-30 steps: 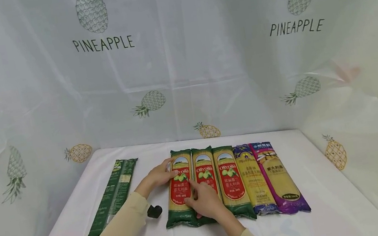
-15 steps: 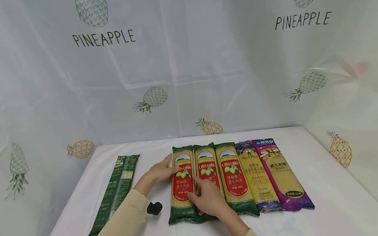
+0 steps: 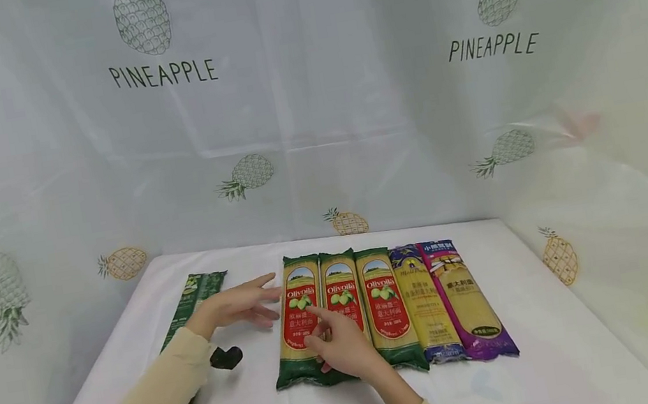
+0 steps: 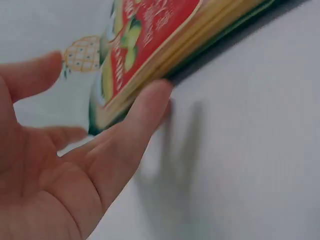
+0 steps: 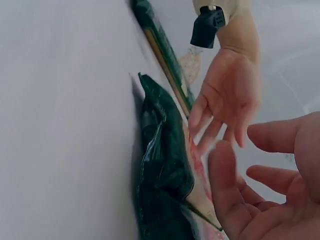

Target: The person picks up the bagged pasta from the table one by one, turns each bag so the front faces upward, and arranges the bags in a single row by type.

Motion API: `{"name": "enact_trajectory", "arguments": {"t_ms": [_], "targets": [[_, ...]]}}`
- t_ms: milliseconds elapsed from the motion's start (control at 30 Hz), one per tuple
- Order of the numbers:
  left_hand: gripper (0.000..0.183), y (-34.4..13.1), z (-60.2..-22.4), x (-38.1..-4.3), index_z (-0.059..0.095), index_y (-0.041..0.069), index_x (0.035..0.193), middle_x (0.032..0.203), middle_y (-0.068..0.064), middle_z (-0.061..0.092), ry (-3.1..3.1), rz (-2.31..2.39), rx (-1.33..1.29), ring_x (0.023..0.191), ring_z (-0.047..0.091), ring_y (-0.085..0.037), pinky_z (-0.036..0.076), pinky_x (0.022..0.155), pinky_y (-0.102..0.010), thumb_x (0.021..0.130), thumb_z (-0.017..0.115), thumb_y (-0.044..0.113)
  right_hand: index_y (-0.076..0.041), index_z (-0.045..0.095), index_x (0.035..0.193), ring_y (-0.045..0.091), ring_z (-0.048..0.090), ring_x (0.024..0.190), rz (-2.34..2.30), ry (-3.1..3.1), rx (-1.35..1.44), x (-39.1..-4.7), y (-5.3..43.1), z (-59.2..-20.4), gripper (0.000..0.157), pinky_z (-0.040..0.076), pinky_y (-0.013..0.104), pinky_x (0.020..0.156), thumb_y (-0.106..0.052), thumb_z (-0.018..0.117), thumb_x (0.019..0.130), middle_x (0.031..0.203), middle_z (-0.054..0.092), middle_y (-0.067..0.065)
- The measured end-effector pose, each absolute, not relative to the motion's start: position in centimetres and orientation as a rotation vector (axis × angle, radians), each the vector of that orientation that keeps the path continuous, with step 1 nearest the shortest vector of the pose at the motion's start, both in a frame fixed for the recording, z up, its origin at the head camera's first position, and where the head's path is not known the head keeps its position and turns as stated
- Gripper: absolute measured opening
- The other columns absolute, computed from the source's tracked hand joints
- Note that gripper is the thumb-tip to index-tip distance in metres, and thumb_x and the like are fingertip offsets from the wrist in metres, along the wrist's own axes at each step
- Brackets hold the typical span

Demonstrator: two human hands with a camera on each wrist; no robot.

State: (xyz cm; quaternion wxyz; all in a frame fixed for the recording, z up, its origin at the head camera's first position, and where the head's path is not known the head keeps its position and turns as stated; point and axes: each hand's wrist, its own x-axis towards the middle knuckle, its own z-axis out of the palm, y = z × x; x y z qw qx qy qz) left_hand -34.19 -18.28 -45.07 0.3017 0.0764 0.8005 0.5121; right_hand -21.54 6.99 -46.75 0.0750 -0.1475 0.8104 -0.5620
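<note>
Three green-ended spaghetti packets with red oval labels lie side by side: a left one [image 3: 300,280], a middle one [image 3: 339,277] and a right one [image 3: 385,305]. My left hand [image 3: 241,305] is just left of the left packet, fingers spread and holding nothing. In the left wrist view, its fingers [image 4: 150,102] overlap that packet's edge. My right hand [image 3: 343,346] is over the left and middle packets' lower half, hiding part of them. The right wrist view shows its fingers [image 5: 222,167] loosely bent, with nothing between them.
Right of the row lie a yellow-and-blue pasta packet [image 3: 429,305] and a purple-edged one [image 3: 467,299]. A green packet [image 3: 200,288] lies apart at the left, partly behind my left arm. A pineapple-print sheet [image 3: 347,106] hangs behind the white table [image 3: 553,363].
My left hand has come off the left packet and moved left, its fingers now spread. My right hand's fingers have lifted slightly from the packets. The head view has shifted a little.
</note>
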Motion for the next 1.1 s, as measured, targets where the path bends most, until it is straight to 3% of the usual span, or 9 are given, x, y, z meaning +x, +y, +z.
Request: {"name": "enact_trajectory", "arguments": {"t_ms": [167,333,533,800,1100], "targets": [[0.085,-23.1,-43.6,-33.8,0.020,0.009,0.170,0.151,-0.030,0.049,2.287,1.304,0.286,0.113,0.072,-0.033,0.061,0.091,-0.043,0.106,0.066,0.041,-0.011,0.050,0.158,0.024,0.074,0.074,-1.762,2.287,-0.489,-20.3,5.6,-46.4,0.061,0.064,0.036,0.062,-0.011,0.073,0.101,0.104,0.065,0.007],[0.075,-28.9,-43.0,-33.7,0.026,0.005,0.168,0.133,-0.026,0.059,2.523,1.244,0.369,0.108,0.070,-0.033,0.059,0.093,-0.046,0.110,0.061,0.037,-0.015,0.048,0.160,0.026,0.076,0.086,-1.827,2.134,-0.488,-19.7,3.4,-46.5,0.066,0.065,0.039,0.068,-0.011,0.074,0.100,0.119,0.062,0.013],[0.072,-33.8,-43.1,-33.5,0.032,0.001,0.165,0.136,-0.025,0.056,2.736,1.054,0.368,0.113,0.068,-0.035,0.059,0.093,-0.050,0.110,0.061,0.037,-0.019,0.043,0.163,0.026,0.077,0.083,-1.808,2.071,-0.416,-19.7,0.0,-46.3,0.074,0.065,0.037,0.075,-0.014,0.078,0.098,0.128,0.060,0.013],[0.086,-37.2,-45.0,-34.0,0.019,-0.006,0.165,0.137,-0.038,0.052,2.720,0.932,0.208,0.106,0.067,-0.036,0.059,0.082,-0.044,0.108,0.064,0.040,-0.020,0.038,0.165,0.021,0.074,0.071,-1.718,2.084,-0.284,-20.4,-5.8,-46.5,0.083,0.064,0.036,0.073,-0.018,0.082,0.094,0.129,0.057,0.006],[0.098,-36.6,-45.7,-34.8,0.007,-0.004,0.167,0.131,-0.036,0.059,2.590,1.000,0.198,0.113,0.068,-0.037,0.059,0.092,-0.050,0.105,0.068,0.040,-0.018,0.038,0.164,0.016,0.066,0.057,-1.492,2.316,-0.242,-21.2,-10.8,-46.9,0.090,0.054,0.024,0.084,-0.029,0.087,0.089,0.129,0.056,0.009]]}}
